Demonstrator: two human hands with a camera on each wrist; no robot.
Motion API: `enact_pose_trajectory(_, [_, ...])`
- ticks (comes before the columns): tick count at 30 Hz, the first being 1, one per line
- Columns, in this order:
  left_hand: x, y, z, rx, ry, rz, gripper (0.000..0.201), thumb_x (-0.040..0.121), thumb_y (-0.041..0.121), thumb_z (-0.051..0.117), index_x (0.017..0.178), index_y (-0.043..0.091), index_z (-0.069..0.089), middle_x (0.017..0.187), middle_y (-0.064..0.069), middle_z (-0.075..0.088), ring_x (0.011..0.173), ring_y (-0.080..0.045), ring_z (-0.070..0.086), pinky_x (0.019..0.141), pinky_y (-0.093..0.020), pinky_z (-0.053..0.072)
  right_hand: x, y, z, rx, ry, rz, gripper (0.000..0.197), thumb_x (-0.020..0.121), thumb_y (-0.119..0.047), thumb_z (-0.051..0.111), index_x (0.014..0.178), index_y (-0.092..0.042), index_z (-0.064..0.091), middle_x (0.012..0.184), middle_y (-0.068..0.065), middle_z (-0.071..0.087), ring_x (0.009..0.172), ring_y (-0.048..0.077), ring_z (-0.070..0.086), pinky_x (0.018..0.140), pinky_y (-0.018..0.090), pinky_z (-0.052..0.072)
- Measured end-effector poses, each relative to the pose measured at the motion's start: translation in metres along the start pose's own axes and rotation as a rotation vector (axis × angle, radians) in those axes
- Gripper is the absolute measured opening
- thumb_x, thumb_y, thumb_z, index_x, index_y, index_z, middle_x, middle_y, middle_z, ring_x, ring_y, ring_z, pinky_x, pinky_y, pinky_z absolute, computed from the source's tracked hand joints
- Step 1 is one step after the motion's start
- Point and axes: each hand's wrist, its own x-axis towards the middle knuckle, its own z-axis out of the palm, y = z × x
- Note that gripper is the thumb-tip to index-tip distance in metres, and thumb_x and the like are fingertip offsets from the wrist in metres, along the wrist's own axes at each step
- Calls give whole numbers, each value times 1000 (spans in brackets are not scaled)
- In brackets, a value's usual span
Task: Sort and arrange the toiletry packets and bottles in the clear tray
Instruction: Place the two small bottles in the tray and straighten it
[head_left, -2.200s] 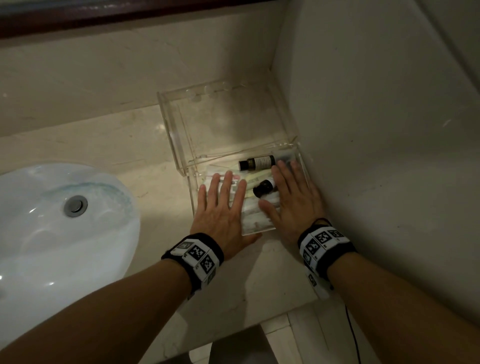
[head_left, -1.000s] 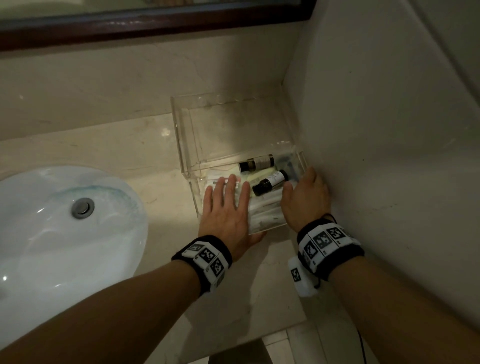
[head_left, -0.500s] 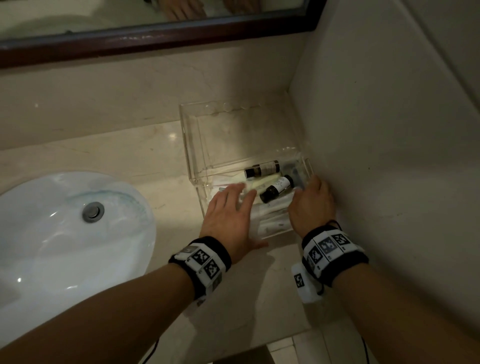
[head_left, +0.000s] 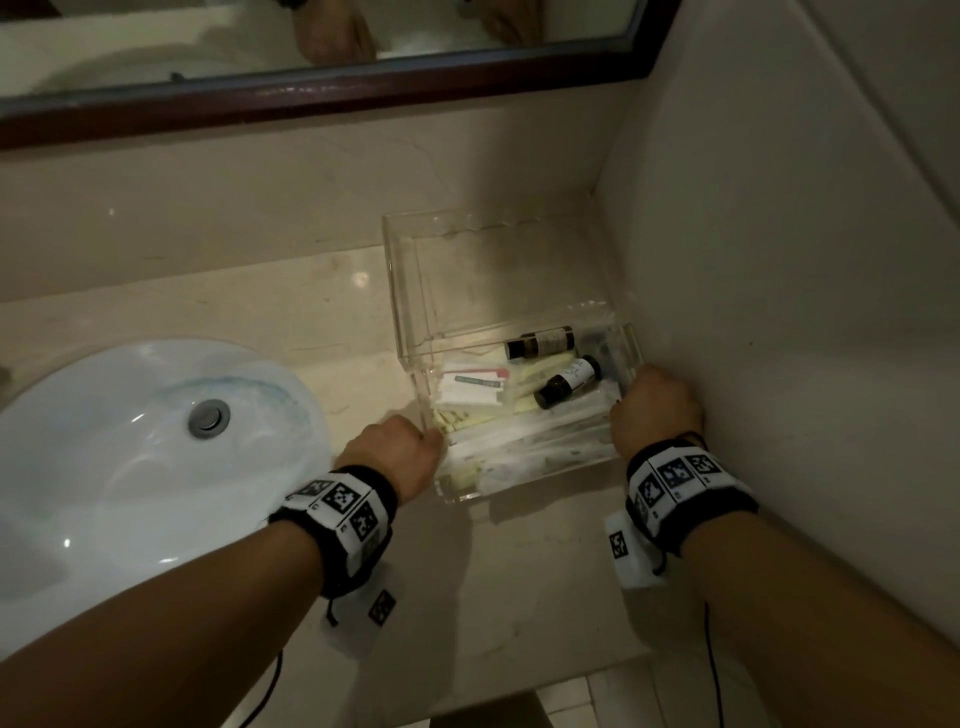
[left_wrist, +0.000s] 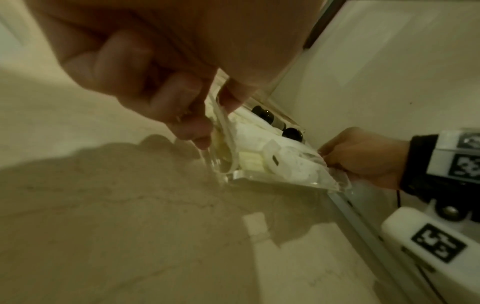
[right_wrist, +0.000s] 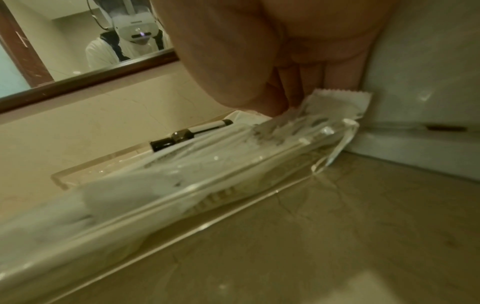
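Note:
The clear tray (head_left: 519, 488) sits on the counter in the corner by the side wall. It holds white toiletry packets (head_left: 530, 441), a small packet with a red strip (head_left: 470, 387) and two dark bottles (head_left: 540, 342) (head_left: 569, 382) lying on their sides. My left hand (head_left: 400, 447) pinches the tray's left wall between thumb and fingers (left_wrist: 182, 115). My right hand (head_left: 652, 410) is curled over the tray's right end, its fingers (right_wrist: 285, 98) against a packet with a serrated edge (right_wrist: 337, 98). The bottles (right_wrist: 189, 133) lie behind the packets in the right wrist view.
A taller clear acrylic box (head_left: 467, 270) stands directly behind the tray. A white sink (head_left: 130, 457) with a metal drain (head_left: 209, 417) is to the left. The side wall (head_left: 779, 312) is close on the right, a framed mirror (head_left: 311, 88) above.
Both hands lay flat on the packets before. The right hand curled onto the tray's right end first, then the left hand drew back and took hold of the left wall.

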Motion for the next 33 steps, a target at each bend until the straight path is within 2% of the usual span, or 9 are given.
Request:
enact_pose_trajectory(2, [2,1,2,-39,-5,16,49,95,49,36,96,9,65,102,-16,66,87,-33,61,77,-33,48,2,1,1,-13,2,-7,14,93,-13,51,99,-2,58,101,18,65,89,34,65,64,33,47])
enact_pose_trajectory(6, [5,0,-3,7,93,37,50,100,47,32,92,11,66,97,-15,65,79,-30,54,72,-31,42,2,2,4,-32,1,-38,13,93,-10,50,99,-1,58,101,18,66,89,33,65,62,32,44])
enact_pose_trajectory(13, [21,-1,-16,14,160,48,47,99,45,32,86,12,63,97,-18,67,77,-31,52,70,-31,39,3,-3,3,-11,14,-39,16,92,-7,47,101,0,58,101,21,65,89,35,64,65,34,48])
enact_pose_trajectory(17, [26,-1,-20,-12,162,63,48,100,45,32,91,11,64,96,-17,66,85,-35,58,72,-33,41,7,-8,-3,6,21,-43,18,92,-6,44,102,0,58,103,21,64,90,36,63,70,38,52])
enact_pose_trajectory(22, [28,4,-30,-69,181,56,50,101,47,31,75,16,61,86,-14,69,83,-34,60,74,-34,47,18,-17,-6,27,42,-44,18,93,-6,44,102,1,59,103,22,64,91,36,63,69,37,50])
enact_pose_trajectory(24, [30,5,-33,-100,183,43,50,101,47,31,75,16,60,82,-13,70,83,-34,61,76,-35,49,20,-20,-7,51,41,-34,18,93,-5,44,102,1,59,102,22,64,91,37,63,70,38,51])
enact_pose_trajectory(28, [31,3,-33,-194,150,6,52,97,54,31,77,17,63,77,-10,72,76,-31,68,80,-38,55,22,-18,-2,169,30,-25,17,90,-4,47,100,3,58,99,22,65,86,36,63,61,32,44])
enact_pose_trajectory(31, [25,6,-33,-230,140,1,58,97,60,28,80,18,64,75,-9,73,75,-30,69,80,-41,56,23,-20,0,282,58,9,21,91,-12,50,101,4,59,98,22,66,85,36,63,61,31,42])
enact_pose_trajectory(33, [20,8,-33,-259,135,13,58,96,61,28,79,19,64,73,-8,73,73,-30,69,78,-40,56,21,-24,1,356,70,24,35,94,-30,50,105,2,58,100,21,66,87,36,63,64,32,45])
